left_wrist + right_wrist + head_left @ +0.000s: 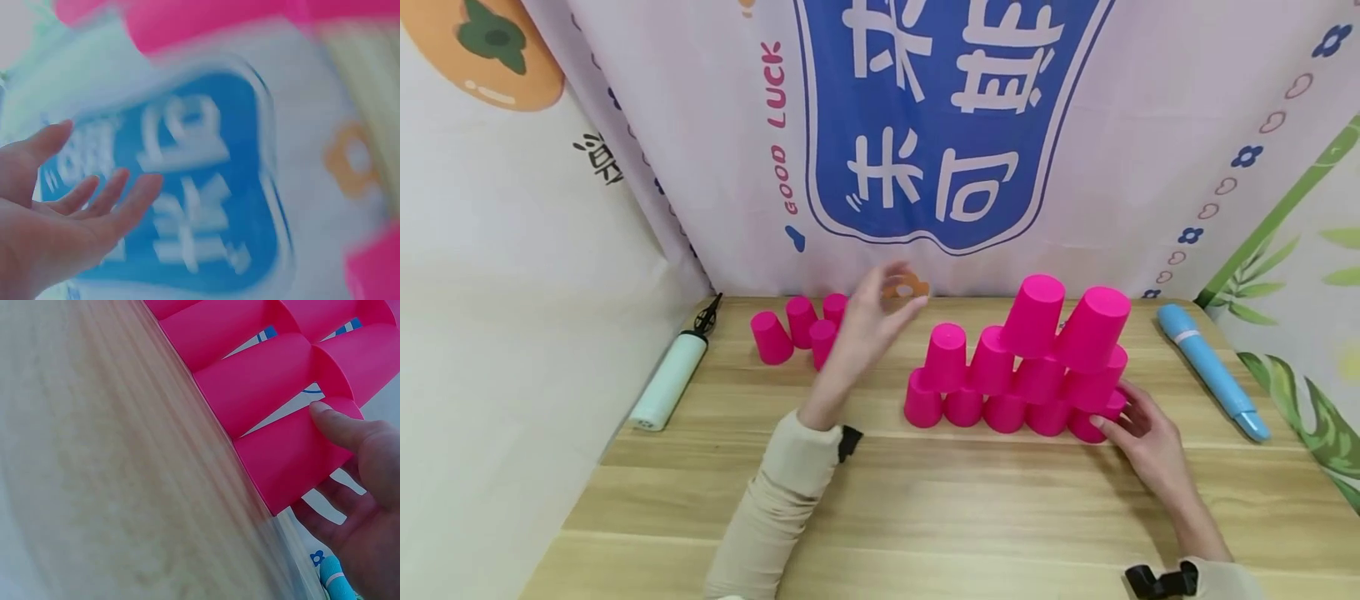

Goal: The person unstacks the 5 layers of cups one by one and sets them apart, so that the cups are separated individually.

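While the right hand [1138, 429] rests its thumb and fingers on the end pink cup [1093, 423] of the cup pyramid [1022, 367], centre-right of frame on the wooden surface [925, 500], keep that touch light so the tilted top cups don't slide. Left hand [868, 321] hovers mid-frame, fingers spread, apparently empty though blurred. Cups are glossy pink, upside down; four spares [797, 329] sit upper left.

Cups [1034, 367] look like smooth pink plastic, slightly shiny. The surface [925, 500] is light wood with visible grain, pretty matt. Backdrop [925, 125] is printed cloth, soft-looking. The blue tube [1213, 371] and pale pump [668, 379] seem glossy plastic.
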Tool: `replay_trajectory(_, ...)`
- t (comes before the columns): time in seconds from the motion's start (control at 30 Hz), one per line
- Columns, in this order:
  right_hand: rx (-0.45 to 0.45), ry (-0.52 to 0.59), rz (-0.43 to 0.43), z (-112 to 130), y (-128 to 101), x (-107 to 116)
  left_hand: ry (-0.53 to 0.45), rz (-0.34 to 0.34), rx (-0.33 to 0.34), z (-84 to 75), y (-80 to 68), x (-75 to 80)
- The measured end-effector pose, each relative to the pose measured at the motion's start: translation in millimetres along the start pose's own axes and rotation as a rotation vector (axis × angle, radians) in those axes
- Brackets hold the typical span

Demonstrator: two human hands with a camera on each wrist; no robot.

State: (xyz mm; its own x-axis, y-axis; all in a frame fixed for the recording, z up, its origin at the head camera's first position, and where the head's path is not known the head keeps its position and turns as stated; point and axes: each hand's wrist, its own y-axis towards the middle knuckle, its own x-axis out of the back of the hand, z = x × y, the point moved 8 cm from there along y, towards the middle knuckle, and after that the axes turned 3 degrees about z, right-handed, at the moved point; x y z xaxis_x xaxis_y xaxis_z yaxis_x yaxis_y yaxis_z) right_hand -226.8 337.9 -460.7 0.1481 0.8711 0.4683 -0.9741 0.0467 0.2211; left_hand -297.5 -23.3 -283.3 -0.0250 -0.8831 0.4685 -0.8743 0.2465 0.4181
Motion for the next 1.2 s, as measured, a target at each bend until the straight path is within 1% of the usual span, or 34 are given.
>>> replay_trajectory(0.03,0.003,0.007,-0.002,-1,-1,-1,-0.043,0.046,-0.027,-11.6,1.8,-12.7)
replay_trajectory(0.1,0.008,0.023,-0.009,-2,-1,-2,-0.093,0.139,-0.059,-29.7,4.3,-38.7)
replay_trajectory(0.17,0.016,0.035,-0.016,-3,-2,-4,-0.107,0.206,-0.066,-41.1,5.8,-61.0)
replay_trajectory(0.2,0.019,0.04,-0.019,-4,-2,-4,-0.101,0.225,-0.063,-45.1,6.4,-69.4)
replay_trajectory(0.27,0.022,0.042,-0.021,-4,-2,-5,-0.076,0.234,-0.042,-49.4,7.8,-81.5)
replay_trajectory(0.37,0.017,0.028,-0.016,-4,-1,-6,-0.024,0.23,-0.019,-51.7,10.5,-92.6)
replay_trajectory(0.43,0.009,0.015,-0.012,-3,-2,-6,0.007,0.231,-0.006,-52.9,11.4,-97.3)
replay_trajectory(0.5,0.002,0.006,-0.009,-3,-1,-6,0.029,0.228,-0.008,-54.3,12.8,-100.8)
replay_trajectory(0.73,0.002,0.007,-0.014,-3,0,-3,0.032,0.214,-0.027,-59.7,14.8,-106.3)
replay_trajectory(1.0,-0.01,-0.002,-0.015,-3,0,-1,0.075,0.197,-0.007,-58.1,19.2,-113.7)
replay_trajectory(1.1,0.001,0.015,-0.021,-2,0,0,0.055,0.188,-0.006,-57.9,19.3,-113.8)
replay_trajectory(1.2,0.01,0.027,-0.023,-2,1,0,-0.001,0.152,-0.041,-60.3,17.1,-105.8)
